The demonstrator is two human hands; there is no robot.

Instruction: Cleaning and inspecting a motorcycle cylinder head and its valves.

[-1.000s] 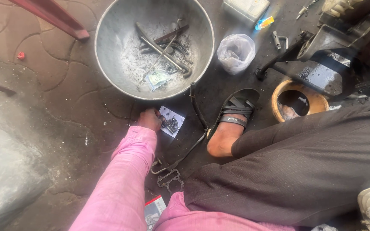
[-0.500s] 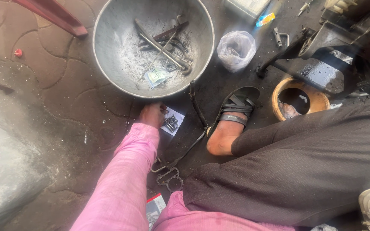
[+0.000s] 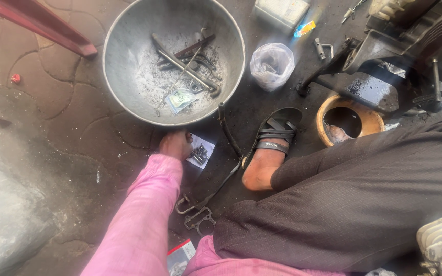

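**Hand Reaches Down to the Little Bolts**

Down on the dark, oily floor, one hand [image 3: 176, 144] in a pink sleeve [image 3: 144, 214] reaches to a small white packet [image 3: 200, 152]. Which hand it is cannot be told for sure; it looks like the left one. The other hand is not in view. The fingers point down and are hidden, so it cannot be told if the hand is clenched or loose. It touches the left edge of the packet.

On the packet lie a few small dark bolts [image 3: 198, 153]. They sit just below the rim of a big metal bowl [image 3: 129, 102] and left of a foot in a black sandal [image 3: 271, 140]. The bolts look hard, stiff and small. They are likely light, and maybe slippery with oil, so a pinch at the middle with fingertips would hold best. The packet is thin and soft, so it could bend and let them roll off. Each bolt seems to lie slanted, its long way going from upper left to lower right, though they are too small to be sure.

Inside the bowl are long metal rods [image 3: 188, 66]. A black strap [image 3: 228, 138] curves down the floor beside the packet.
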